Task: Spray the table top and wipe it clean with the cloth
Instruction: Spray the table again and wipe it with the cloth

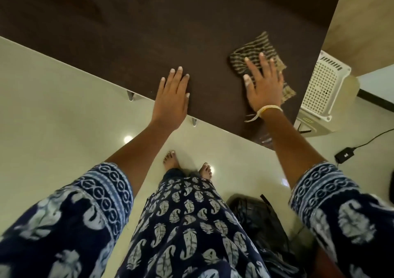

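At right of centre, on the dark brown wooden table top [149, 43], a limp brown-and-tan striped cloth [255, 49] lies flat under the right hand [264, 85], fingers spread and pressing. Soft and light, it would likely bunch, so a flat palm on its middle suits best. The left hand [172, 98] rests flat and empty at the near table edge, a white perforated plastic basket [324, 83] further right.

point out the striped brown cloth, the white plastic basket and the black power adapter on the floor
striped brown cloth [253, 50], head view, upper part beyond the fingers
white plastic basket [319, 85], head view, lattice top
black power adapter [344, 155], head view, middle of its body
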Demonstrator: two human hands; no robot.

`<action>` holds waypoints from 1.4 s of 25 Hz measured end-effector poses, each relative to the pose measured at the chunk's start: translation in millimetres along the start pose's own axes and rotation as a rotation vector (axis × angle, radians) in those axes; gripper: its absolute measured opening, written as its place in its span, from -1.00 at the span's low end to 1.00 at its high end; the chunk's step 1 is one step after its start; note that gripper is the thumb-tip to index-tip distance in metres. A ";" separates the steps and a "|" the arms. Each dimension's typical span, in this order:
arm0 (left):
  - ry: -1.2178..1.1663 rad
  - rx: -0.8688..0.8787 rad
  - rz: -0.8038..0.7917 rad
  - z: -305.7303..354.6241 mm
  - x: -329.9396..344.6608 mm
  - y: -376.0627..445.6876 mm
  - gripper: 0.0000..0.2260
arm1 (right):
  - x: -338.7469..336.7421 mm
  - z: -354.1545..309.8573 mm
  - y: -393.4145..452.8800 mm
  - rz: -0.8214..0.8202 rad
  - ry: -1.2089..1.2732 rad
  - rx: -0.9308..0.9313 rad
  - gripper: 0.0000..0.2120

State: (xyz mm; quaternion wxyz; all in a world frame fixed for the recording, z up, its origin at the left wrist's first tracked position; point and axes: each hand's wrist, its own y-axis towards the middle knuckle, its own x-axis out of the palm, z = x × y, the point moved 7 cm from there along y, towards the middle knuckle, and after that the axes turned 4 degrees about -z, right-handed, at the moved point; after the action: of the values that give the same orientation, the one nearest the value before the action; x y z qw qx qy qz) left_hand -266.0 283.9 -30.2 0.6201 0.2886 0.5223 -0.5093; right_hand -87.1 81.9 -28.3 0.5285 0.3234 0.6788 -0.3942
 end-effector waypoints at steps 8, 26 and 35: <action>0.185 -0.201 -0.012 13.0 15.6 4.9 -0.43 | -16.1 69.9 19.1 0.068 0.116 0.387 -0.49; 0.177 -0.065 -0.044 9.5 15.6 2.4 -0.43 | 22.3 -33.1 -59.3 0.029 0.071 0.150 -0.53; 0.057 0.250 -0.093 -17.5 6.1 -31.7 -0.50 | 39.2 -147.4 -93.7 0.039 0.156 0.156 -0.53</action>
State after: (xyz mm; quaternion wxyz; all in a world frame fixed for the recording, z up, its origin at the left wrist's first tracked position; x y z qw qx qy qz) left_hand -302.2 287.5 -35.4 0.5400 0.3535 0.4852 -0.5899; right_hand -244.6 167.0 -29.1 0.4549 0.4064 0.6787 -0.4091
